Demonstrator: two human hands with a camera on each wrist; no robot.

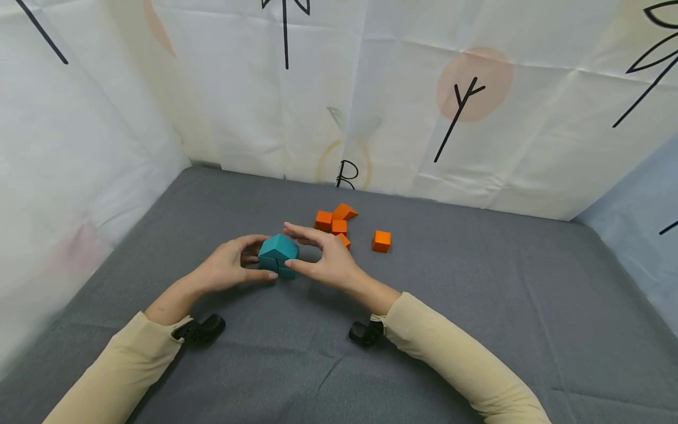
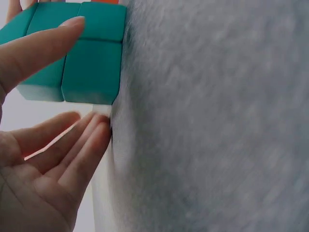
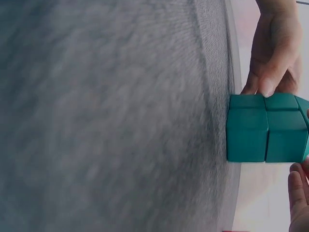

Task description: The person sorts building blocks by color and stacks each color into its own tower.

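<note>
Two teal cubes [image 3: 246, 140] stand one on the other on the grey cloth, with a teal triangular block [image 1: 279, 242] on top. My left hand [image 1: 228, 265] is at the left of this stack. In the left wrist view its thumb [image 2: 43, 50] lies against the cubes, while its other fingers extend loosely with a gap to the blocks. From the right, my right hand [image 1: 331, 262] pinches the triangular block, thumb on the near side and fingers behind it. The right fingertips are partly hidden in the wrist views.
Several orange blocks [image 1: 323, 220] lie grouped behind the right hand, one of them triangular [image 1: 344, 211]. A single orange cube [image 1: 381, 241] sits apart, farther right. Printed fabric [image 1: 397, 147] hangs along the back edge and both sides of the grey surface [image 1: 450, 306].
</note>
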